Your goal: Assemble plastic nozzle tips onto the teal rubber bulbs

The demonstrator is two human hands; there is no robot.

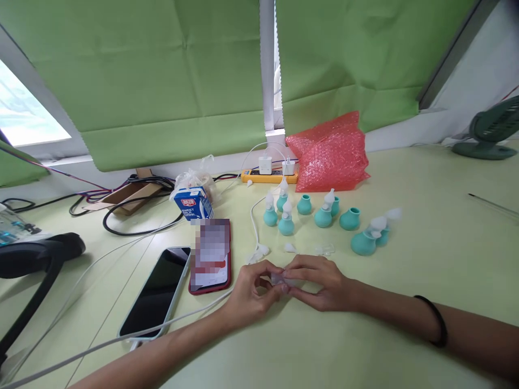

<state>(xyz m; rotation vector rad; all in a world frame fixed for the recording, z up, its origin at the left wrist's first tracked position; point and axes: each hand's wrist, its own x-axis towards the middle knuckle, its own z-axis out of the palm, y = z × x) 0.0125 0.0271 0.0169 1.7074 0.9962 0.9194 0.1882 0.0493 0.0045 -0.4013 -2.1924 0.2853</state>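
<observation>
Two bare hands above a pale table; clock directions are read from the small translucent piece point(278, 279) held between them. The left hand point(255, 292) has its thumb and forefinger narrowed on the piece's 9 o'clock end. The right hand point(320, 281) pinches the 3 o'clock end with thumb and fingers; its exact shape is hidden by the fingers. At 12 o'clock, near the hands, lies a loose white tip point(289, 247); at 2 o'clock, some clear plastic bits point(324, 249). Teal bulbs stand from 12 to 2 o'clock, several bearing white tips; an open-necked bulb point(304, 205) is at 1 o'clock. Beyond, at 1 o'clock, rests a red bubble-wrap bag point(330, 156); at 10 o'clock, a blue milk carton point(194, 205).
</observation>
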